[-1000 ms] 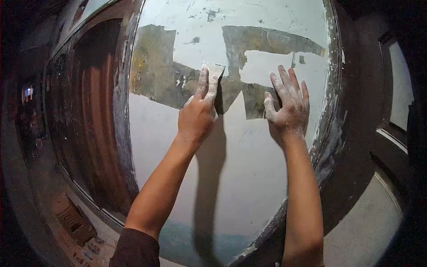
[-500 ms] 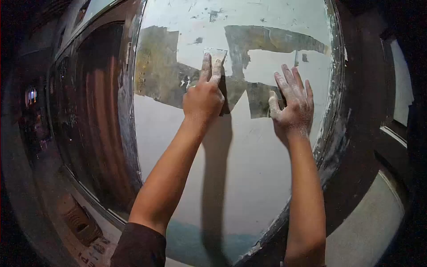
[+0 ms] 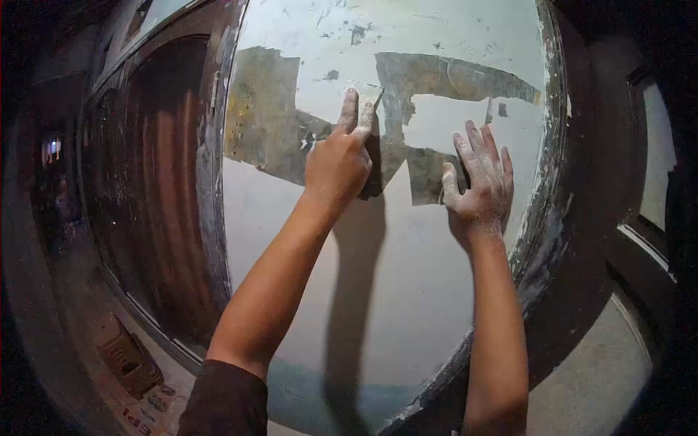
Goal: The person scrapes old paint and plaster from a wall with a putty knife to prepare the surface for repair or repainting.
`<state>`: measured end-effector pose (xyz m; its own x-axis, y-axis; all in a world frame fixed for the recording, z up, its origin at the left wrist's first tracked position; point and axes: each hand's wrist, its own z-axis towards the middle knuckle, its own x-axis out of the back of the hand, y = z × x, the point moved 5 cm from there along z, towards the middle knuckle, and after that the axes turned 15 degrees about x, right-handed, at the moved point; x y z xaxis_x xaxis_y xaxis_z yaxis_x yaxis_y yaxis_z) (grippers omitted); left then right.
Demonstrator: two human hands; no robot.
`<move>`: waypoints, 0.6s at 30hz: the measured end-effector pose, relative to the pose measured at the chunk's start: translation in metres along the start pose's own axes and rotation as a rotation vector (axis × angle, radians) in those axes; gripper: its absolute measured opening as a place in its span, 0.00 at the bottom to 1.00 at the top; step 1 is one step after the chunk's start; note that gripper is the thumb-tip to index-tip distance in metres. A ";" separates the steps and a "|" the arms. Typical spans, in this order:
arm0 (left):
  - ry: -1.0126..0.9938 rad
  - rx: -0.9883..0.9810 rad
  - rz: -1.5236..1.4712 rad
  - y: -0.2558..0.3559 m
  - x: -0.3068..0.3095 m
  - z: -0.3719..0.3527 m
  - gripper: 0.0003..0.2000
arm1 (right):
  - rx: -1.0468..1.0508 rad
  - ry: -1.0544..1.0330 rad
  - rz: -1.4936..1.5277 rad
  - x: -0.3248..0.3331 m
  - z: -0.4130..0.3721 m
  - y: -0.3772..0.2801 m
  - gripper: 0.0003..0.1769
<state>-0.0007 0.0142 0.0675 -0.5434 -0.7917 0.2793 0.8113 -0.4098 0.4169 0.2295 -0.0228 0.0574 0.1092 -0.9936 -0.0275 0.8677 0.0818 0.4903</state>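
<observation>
My left hand (image 3: pixel 339 161) grips a scraper (image 3: pixel 365 92), with two fingers stretched along its pale blade. The blade's edge lies against the wall panel (image 3: pixel 291 211), on white surface beside a bare patch. My right hand (image 3: pixel 480 185), dusty with white powder, rests on the panel with its fingers apart and holds nothing. Grey-brown bare patches (image 3: pixel 262 109) run across the panel between areas of white coating. The scraper's handle is hidden by my left hand.
A dark window or door frame with reddish-brown curtains (image 3: pixel 163 160) stands to the left. A brown plastic chair or stool (image 3: pixel 129 360) sits low at left, near a bag or sheet with lettering. A rough edge trim (image 3: pixel 554 94) borders the panel on the right.
My left hand and the scraper have shifted slightly right across the panel. My right hand stays against the wall. The whole view has moved a little.
</observation>
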 end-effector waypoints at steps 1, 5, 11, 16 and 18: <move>0.054 -0.046 -0.059 -0.003 -0.002 0.000 0.26 | -0.007 -0.004 0.013 0.000 0.002 -0.001 0.28; 0.037 -0.063 -0.159 -0.017 -0.005 -0.026 0.30 | 0.004 0.001 0.006 0.001 0.002 -0.001 0.28; 0.193 -0.125 -0.162 -0.020 -0.008 -0.001 0.30 | 0.004 -0.013 0.000 0.000 0.002 -0.001 0.28; 0.016 -0.051 -0.165 -0.015 0.003 0.009 0.30 | 0.002 -0.002 0.005 -0.001 0.001 0.000 0.29; -0.050 -0.053 -0.069 -0.024 -0.001 -0.011 0.31 | -0.014 -0.012 0.009 0.001 0.003 -0.002 0.29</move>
<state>-0.0173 0.0196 0.0476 -0.6073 -0.7376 0.2951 0.7813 -0.4870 0.3905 0.2265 -0.0247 0.0589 0.1108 -0.9938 -0.0124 0.8735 0.0914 0.4781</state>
